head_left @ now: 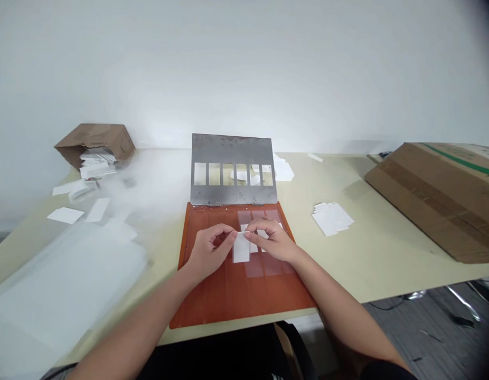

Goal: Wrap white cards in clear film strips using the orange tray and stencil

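My left hand and my right hand meet over an orange-brown board, both pinching the top of one small white card that hangs between them. The fingers of both hands are closed on it. Clear film strips lie on the board under and to the right of the card. A grey metal stencil plate with several rectangular windows stands raised on hinges at the board's far edge.
A stack of white cards lies to the right. A large flat cardboard box sits far right. An open brown box spilling white cards is at far left, with clear plastic sheets near left.
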Available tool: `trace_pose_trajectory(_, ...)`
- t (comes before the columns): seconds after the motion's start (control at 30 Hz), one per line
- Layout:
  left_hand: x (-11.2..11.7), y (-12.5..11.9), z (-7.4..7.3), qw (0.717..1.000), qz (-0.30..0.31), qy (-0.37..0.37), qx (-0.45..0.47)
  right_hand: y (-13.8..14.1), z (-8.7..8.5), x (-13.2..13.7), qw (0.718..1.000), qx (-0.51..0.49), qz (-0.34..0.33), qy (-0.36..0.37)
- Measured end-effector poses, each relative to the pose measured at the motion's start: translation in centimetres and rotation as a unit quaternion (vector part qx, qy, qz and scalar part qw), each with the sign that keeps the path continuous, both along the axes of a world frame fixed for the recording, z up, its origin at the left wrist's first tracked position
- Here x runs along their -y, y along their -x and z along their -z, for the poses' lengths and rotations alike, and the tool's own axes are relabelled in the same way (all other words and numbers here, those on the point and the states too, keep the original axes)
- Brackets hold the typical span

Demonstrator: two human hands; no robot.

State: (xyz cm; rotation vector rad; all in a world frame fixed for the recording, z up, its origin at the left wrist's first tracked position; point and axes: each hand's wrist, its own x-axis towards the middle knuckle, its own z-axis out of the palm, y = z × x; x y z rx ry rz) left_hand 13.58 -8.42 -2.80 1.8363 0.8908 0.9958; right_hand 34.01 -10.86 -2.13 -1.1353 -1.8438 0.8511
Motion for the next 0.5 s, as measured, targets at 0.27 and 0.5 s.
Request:
trace_pose_trajectory(0.27, 0.0, -0.1, 0.5, 0.998, 0.000, 0.050, 0.027, -0.2, 0.1, 0.0, 0.999, -0.002, 0.046, -0.005)
trace_pose_trajectory(0.5, 0.0, 0.0, 0.6, 0.995, -0.020, 0.093, 0.027, -6.4, -0.1, -1.2, 0.971, 0.047, 0.230, -0.038)
